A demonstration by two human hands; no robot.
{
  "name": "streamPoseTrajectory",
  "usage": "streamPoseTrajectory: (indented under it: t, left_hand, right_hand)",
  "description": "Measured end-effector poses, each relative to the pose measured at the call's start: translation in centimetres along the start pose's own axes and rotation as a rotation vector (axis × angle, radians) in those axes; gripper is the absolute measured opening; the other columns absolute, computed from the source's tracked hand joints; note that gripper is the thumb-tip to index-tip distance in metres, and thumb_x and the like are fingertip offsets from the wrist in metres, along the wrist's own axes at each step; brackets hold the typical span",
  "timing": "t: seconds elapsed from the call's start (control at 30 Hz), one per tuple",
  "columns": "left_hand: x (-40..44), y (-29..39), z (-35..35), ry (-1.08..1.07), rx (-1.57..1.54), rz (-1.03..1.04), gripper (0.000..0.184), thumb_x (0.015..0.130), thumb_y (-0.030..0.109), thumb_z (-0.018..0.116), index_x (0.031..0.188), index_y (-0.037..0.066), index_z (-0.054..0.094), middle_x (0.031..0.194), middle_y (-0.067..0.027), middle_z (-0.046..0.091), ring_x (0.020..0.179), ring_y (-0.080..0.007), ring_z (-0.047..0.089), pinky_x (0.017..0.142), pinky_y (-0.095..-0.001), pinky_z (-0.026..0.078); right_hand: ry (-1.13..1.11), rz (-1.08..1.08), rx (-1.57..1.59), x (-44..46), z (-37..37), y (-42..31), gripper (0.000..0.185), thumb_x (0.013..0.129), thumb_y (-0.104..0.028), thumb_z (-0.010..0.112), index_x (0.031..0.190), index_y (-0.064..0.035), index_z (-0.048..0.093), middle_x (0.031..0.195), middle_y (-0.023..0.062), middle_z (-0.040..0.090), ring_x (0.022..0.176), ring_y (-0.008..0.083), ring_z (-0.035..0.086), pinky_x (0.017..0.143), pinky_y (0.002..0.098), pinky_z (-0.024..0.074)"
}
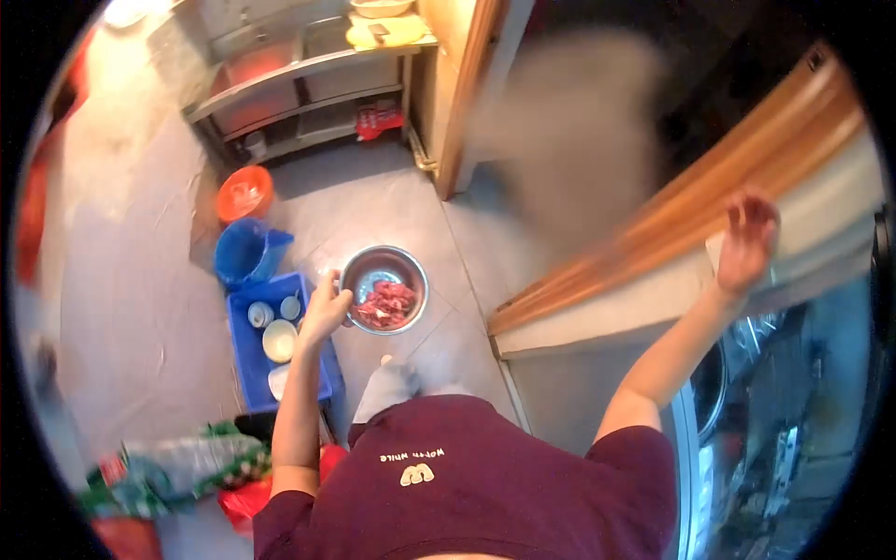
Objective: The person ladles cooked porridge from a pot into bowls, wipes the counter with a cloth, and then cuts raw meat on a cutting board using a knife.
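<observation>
My left hand (pixel 325 306) grips the left rim of a round metal bowl (pixel 418 280), held out over the tiled floor. Pieces of red raw meat (pixel 387 303) lie in the lower part of the bowl. Off to the right, my right hand (pixel 747 245) is raised beside the wall next to a wooden door frame (pixel 653 224). Its fingers are partly curled and somewhat apart, and nothing shows in them.
A blue crate (pixel 250 359) with bowls stands at the left, below a blue basket (pixel 245 252) and an orange basin (pixel 245 194). A metal sink unit (pixel 308 70) is at the back. Bags lie lower left; a glass-fronted case (pixel 784 439) is lower right. A blurred shape fills the doorway.
</observation>
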State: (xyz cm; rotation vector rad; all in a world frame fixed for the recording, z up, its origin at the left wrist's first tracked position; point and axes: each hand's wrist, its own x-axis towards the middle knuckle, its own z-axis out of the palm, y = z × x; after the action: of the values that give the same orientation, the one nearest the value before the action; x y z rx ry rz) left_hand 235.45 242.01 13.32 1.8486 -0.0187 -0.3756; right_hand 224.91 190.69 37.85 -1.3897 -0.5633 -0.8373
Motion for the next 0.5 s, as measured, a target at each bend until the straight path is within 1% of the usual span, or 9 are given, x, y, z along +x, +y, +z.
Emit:
streamPoseTrajectory:
  t: [0.07,0.1,0.17,0.2,0.3,0.33,0.4,0.47,0.5]
  left_hand:
    - [4.1,2.6,-0.5,-0.084,-0.049,0.002,0.032,0.076,0.005,0.044,0.108,-0.001,0.044,0.069,-0.0121,0.058,0.053,-0.0166,0.058,0.042,-0.027,0.047]
    - [8.8,3.8,-1.9,-0.112,-0.034,0.002,0.032,0.076,0.006,0.045,0.108,-0.001,0.044,0.071,-0.0125,0.058,0.053,-0.0168,0.058,0.043,-0.0269,0.047]
    - [14.6,6.6,-3.3,-0.185,-0.017,-0.006,0.034,0.076,0.006,0.045,0.109,-0.001,0.043,0.075,-0.0129,0.058,0.054,-0.0168,0.057,0.044,-0.0269,0.047]
    - [18.6,8.6,-2.5,-0.227,-0.002,-0.012,0.034,0.076,0.007,0.045,0.11,-0.001,0.043,0.075,-0.0127,0.058,0.054,-0.0167,0.057,0.044,-0.027,0.048]
    - [26.7,11.6,-0.7,-0.324,0.013,0.02,0.035,0.076,0.009,0.045,0.11,-0.001,0.043,0.074,-0.0121,0.058,0.054,-0.0164,0.057,0.045,-0.0272,0.048]
    - [30.0,12.4,-1.3,-0.342,0.015,0.033,0.035,0.076,0.009,0.045,0.11,-0.001,0.043,0.074,-0.0119,0.057,0.054,-0.0164,0.057,0.046,-0.0273,0.048]
    - [35.5,14.1,-1.8,-0.3,0.016,0.013,0.037,0.073,0.009,0.045,0.108,-0.003,0.044,0.07,-0.0096,0.057,0.053,-0.0152,0.055,0.047,-0.0268,0.047]
    - [41.5,15.5,-2.7,-0.272,-0.005,0.036,0.034,0.072,0.01,0.046,0.103,-0.004,0.048,0.07,-0.0084,0.057,0.052,-0.0142,0.055,0.047,-0.0264,0.047]
    - [44.2,16.5,-3.6,-0.255,0.006,0.029,0.032,0.072,0.01,0.045,0.101,-0.004,0.05,0.069,-0.0084,0.057,0.052,-0.0139,0.055,0.047,-0.0262,0.047]
  right_hand:
    - [0.083,-0.046,-0.028,-1.9,0.2,-2.9,0.037,0.09,-0.031,0.045,0.116,-0.0045,0.05,0.115,0.0126,0.054,0.101,0.0229,0.052,0.086,0.0384,0.0417]
    - [-0.029,-0.02,-0.07,-1.0,2.6,-1.5,0.039,0.09,-0.033,0.045,0.115,-0.0042,0.05,0.108,0.012,0.054,0.099,0.0242,0.05,0.088,0.0392,0.04]
    - [0.041,-0.017,-0.386,0.2,6.9,1.6,0.035,0.089,-0.035,0.046,0.105,-0.0041,0.051,0.092,0.0123,0.051,0.086,0.0225,0.05,0.073,0.0336,0.0435]
    - [0.12,0.048,-0.478,1.0,6.1,4.5,0.033,0.088,-0.033,0.045,0.098,-0.0031,0.054,0.089,0.0128,0.055,0.084,0.0223,0.051,0.072,0.032,0.043]
    - [0.077,0.358,-0.563,2.8,7.6,13.2,0.023,0.085,-0.019,0.051,0.094,0.0008,0.059,0.086,0.0122,0.061,0.081,0.0191,0.055,0.075,0.0291,0.044]
    - [0.089,0.502,-0.507,4.7,9.4,18.2,0.02,0.084,-0.014,0.053,0.093,0.0022,0.06,0.086,0.0119,0.062,0.081,0.0173,0.057,0.077,0.0279,0.0444]
    - [-0.085,0.706,-0.433,9.1,11.6,27.9,0.018,0.083,-0.005,0.053,0.097,0.0028,0.061,0.09,0.0108,0.062,0.084,0.0149,0.058,0.078,0.0267,0.0453]
    - [-0.155,0.832,-0.212,13.6,15.2,38.7,0.017,0.084,-0.005,0.053,0.096,0.0029,0.061,0.091,0.0087,0.062,0.086,0.0139,0.058,0.078,0.026,0.0459]
    - [-0.275,0.786,-0.201,15.2,16.9,44.6,0.018,0.084,-0.008,0.054,0.097,0.0028,0.06,0.091,0.0094,0.062,0.086,0.0156,0.059,0.078,0.0266,0.0462]
